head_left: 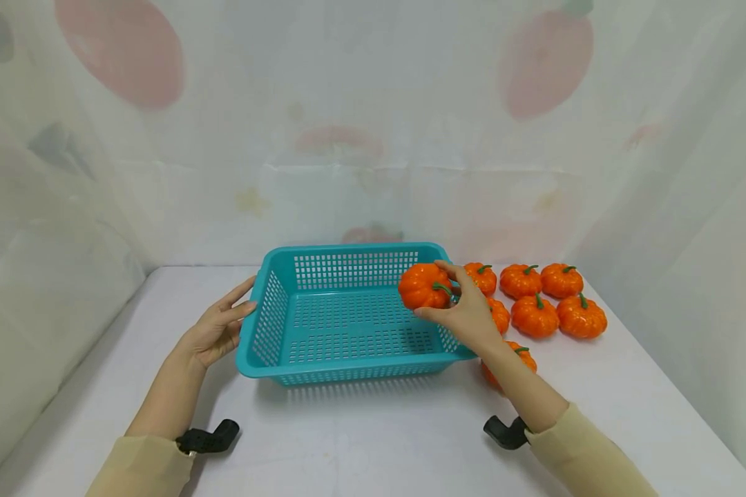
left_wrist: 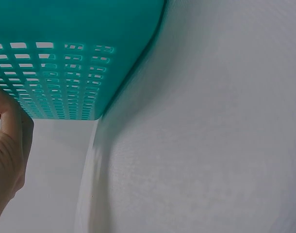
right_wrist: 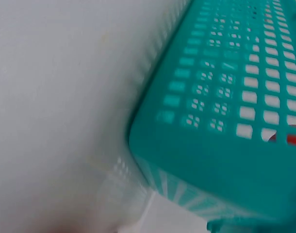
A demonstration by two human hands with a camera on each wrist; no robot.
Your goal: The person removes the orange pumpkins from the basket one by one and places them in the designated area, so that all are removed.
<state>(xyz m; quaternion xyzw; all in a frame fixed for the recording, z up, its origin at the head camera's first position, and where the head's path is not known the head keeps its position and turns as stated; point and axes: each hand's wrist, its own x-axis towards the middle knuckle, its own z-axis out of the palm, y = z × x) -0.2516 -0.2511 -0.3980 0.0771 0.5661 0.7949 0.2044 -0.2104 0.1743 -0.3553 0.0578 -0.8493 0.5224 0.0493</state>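
Teal plastic, slotted all over: the basket sits on the white bench in front of you, and its floor shows bare in the head view. No pumpkin lies in it yet, so by my reading the loading has only just begun.

Your right hand grips one orange pumpkin, fingers curled over its top and side near the green stem. That pumpkin hangs just inside the basket's right wall, above the floor and not resting on it as far as I can judge.

Your left hand lies with fingers straight and relaxed against the basket's left wall, touching the rim and holding nothing. The left wrist view shows the thumb beside that slotted wall.

Still outside, to the right of the basket, are the other pumpkins:
- three in a back row near the basket's far right corner
- two plainly in view in front of those, plus one partly behind your right hand
- one close to you, half hidden under your right forearm

That makes about seven left on the bench, all near your right hand and well apart from your left. The right wrist view shows only the basket's corner and bench.
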